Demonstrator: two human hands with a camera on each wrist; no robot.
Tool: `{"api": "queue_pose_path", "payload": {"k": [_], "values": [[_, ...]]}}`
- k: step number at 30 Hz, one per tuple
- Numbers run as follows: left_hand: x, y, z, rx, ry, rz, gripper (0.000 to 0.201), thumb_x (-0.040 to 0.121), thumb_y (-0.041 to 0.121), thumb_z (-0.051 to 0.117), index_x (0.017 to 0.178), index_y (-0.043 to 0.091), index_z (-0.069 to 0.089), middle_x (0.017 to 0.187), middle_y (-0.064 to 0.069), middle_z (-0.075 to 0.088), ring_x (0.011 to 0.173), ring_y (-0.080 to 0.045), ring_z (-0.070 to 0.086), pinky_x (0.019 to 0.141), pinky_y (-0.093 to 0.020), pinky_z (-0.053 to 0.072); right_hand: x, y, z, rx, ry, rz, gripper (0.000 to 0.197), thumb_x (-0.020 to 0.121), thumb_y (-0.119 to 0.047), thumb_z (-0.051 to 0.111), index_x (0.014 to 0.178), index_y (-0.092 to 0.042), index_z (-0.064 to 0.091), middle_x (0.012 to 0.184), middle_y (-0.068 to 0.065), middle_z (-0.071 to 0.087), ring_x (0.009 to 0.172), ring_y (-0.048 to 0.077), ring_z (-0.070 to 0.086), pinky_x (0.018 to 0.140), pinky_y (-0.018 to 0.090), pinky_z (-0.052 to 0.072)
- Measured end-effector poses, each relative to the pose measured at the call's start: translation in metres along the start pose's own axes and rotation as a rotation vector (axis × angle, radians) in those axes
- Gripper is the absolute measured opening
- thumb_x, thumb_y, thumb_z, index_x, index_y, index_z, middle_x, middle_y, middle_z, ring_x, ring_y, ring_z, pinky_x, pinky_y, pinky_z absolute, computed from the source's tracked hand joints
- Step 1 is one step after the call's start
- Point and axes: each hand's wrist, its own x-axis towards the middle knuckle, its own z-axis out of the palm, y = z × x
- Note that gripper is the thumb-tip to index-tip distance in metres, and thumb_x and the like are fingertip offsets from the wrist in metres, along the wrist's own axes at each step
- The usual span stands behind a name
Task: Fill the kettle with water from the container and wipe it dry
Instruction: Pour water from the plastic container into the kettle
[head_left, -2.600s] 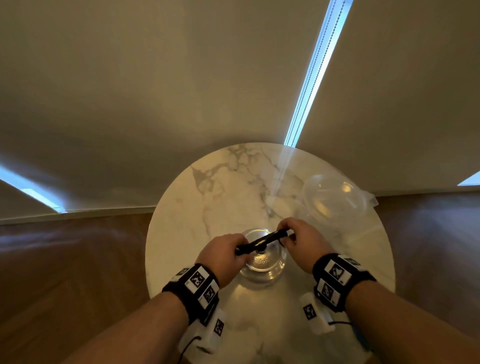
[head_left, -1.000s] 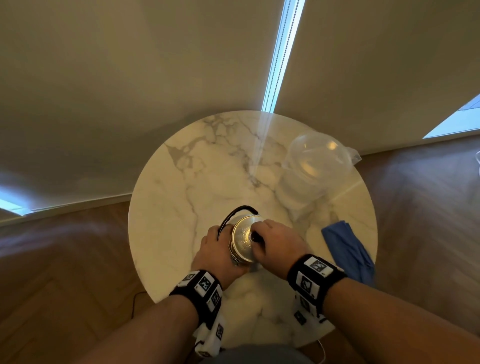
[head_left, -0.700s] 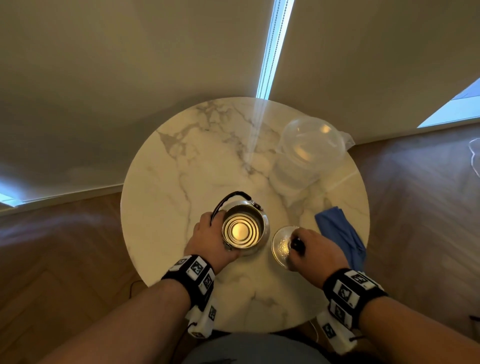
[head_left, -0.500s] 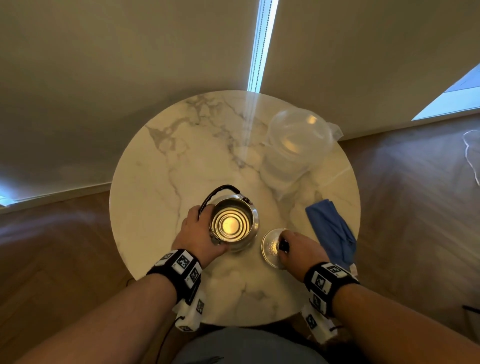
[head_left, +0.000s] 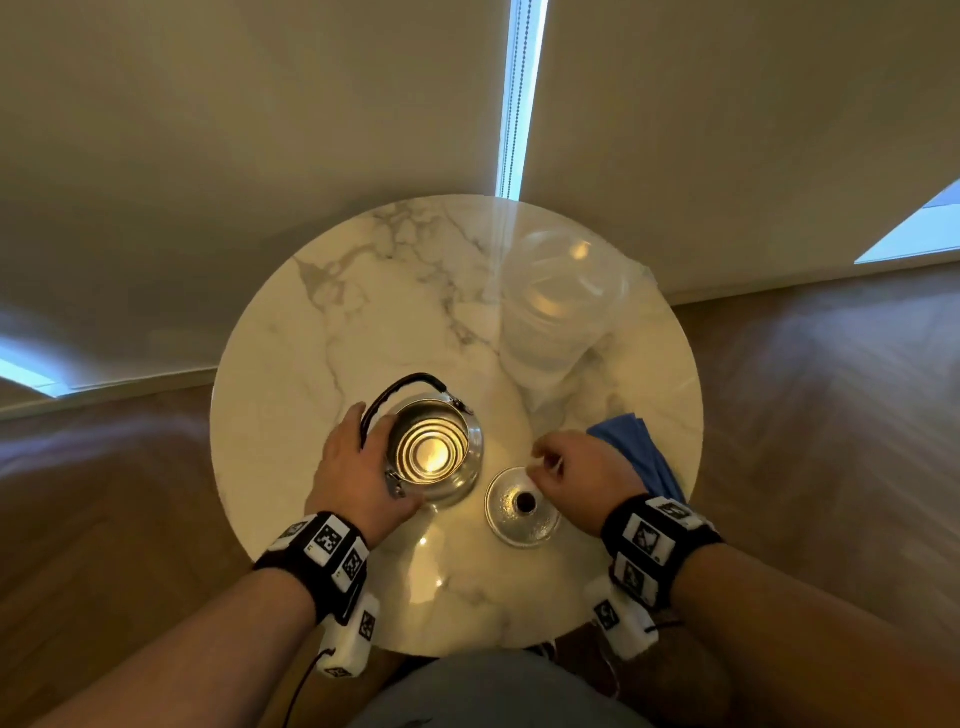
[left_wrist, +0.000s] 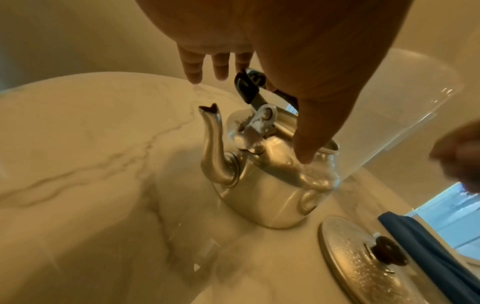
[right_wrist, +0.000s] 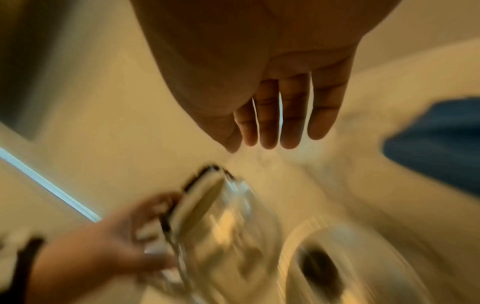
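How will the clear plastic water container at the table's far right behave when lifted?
The clear plastic water container holds water, so it is probably heavy for its size. Its thin-looking walls may flex under a squeeze. It is wide and seems lidless, so water could slosh when it tilts toward the open steel kettle.

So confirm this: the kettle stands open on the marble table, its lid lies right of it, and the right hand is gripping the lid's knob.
Not quite. The head view shows the right hand open just above the lid, its knob free. The kettle does stand open on the table.
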Motion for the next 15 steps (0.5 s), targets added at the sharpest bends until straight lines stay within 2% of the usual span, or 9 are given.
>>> {"api": "queue_pose_path", "payload": {"k": [3, 5, 7, 8, 10, 11, 13, 15], "values": [[-0.015, 0.006, 0.0, 0.03, 0.111, 0.047, 0.097, 0.062, 0.06, 0.081, 0.145, 0.025, 0.046, 0.16, -0.012, 0.031, 0.147, -0.036, 0.029, 0.119, -0.053, 0.034, 0.01, -0.024, -0.077, 0.09, 0.249, -0.181, 0.018, 0.095, -0.04, 0.063, 0.105, -0.026, 0.07, 0.096, -0.009, 0.068, 0.088, 0.01, 0.063, 0.079, 0.029, 0.052], [-0.026, 0.014, 0.002, 0.005, 0.168, 0.058, 0.083, 0.067, 0.055, 0.081, 0.138, 0.022, 0.054, 0.157, -0.012, 0.037, 0.147, -0.037, 0.031, 0.118, -0.056, 0.034, 0.026, -0.04, -0.127, 0.115, 0.426, -0.283, 0.014, 0.095, -0.038, 0.062, 0.098, -0.026, 0.069, 0.091, -0.008, 0.067, 0.083, 0.01, 0.061, 0.073, 0.025, 0.049], [-0.035, 0.025, 0.004, -0.021, 0.207, 0.085, 0.068, 0.072, 0.052, 0.077, 0.13, 0.021, 0.06, 0.154, -0.011, 0.043, 0.145, -0.036, 0.034, 0.117, -0.056, 0.036, 0.053, -0.044, -0.163, 0.115, 0.543, -0.301, 0.013, 0.095, -0.038, 0.061, 0.096, -0.027, 0.068, 0.092, -0.007, 0.066, 0.083, 0.012, 0.06, 0.072, 0.026, 0.048], [-0.038, 0.031, 0.004, -0.036, 0.215, 0.096, 0.063, 0.072, 0.05, 0.074, 0.127, 0.021, 0.062, 0.152, -0.01, 0.045, 0.144, -0.035, 0.036, 0.116, -0.055, 0.038, 0.069, -0.042, -0.175, 0.094, 0.571, -0.285, 0.016, 0.095, -0.039, 0.061, 0.099, -0.026, 0.069, 0.097, -0.004, 0.067, 0.087, 0.015, 0.06, 0.075, 0.03, 0.049], [-0.043, 0.041, 0.008, -0.062, 0.216, 0.108, 0.058, 0.073, 0.044, 0.074, 0.125, 0.022, 0.062, 0.151, -0.006, 0.047, 0.143, -0.031, 0.038, 0.115, -0.054, 0.04, 0.106, -0.023, -0.184, 0.006, 0.54, -0.197, 0.029, 0.093, -0.045, 0.06, 0.11, -0.023, 0.069, 0.113, 0.004, 0.067, 0.102, 0.024, 0.062, 0.088, 0.037, 0.05], [-0.044, 0.047, 0.009, -0.069, 0.216, 0.113, 0.057, 0.073, 0.041, 0.077, 0.126, 0.022, 0.063, 0.151, -0.005, 0.047, 0.142, -0.03, 0.04, 0.115, -0.053, 0.041, 0.119, -0.013, -0.183, -0.015, 0.469, -0.127, 0.039, 0.093, -0.049, 0.059, 0.119, -0.022, 0.068, 0.123, 0.008, 0.066, 0.111, 0.028, 0.061, 0.095, 0.04, 0.049], [-0.046, 0.055, 0.014, -0.085, 0.225, 0.112, 0.058, 0.074, 0.034, 0.082, 0.127, 0.022, 0.062, 0.15, -0.003, 0.047, 0.141, -0.029, 0.042, 0.114, -0.051, 0.043, 0.132, 0.006, -0.172, 0.001, 0.285, -0.002, 0.061, 0.093, -0.06, 0.053, 0.139, -0.019, 0.056, 0.141, 0.014, 0.059, 0.127, 0.034, 0.056, 0.107, 0.046, 0.045], [-0.049, 0.062, 0.017, -0.107, 0.229, 0.097, 0.059, 0.075, 0.031, 0.083, 0.129, 0.022, 0.062, 0.149, -0.001, 0.048, 0.14, -0.025, 0.044, 0.113, -0.046, 0.043, 0.13, 0.019, -0.158, -0.017, 0.236, 0.02, 0.075, 0.096, -0.066, 0.044, 0.149, -0.013, 0.046, 0.15, 0.017, 0.052, 0.135, 0.037, 0.049, 0.112, 0.047, 0.04]]}}
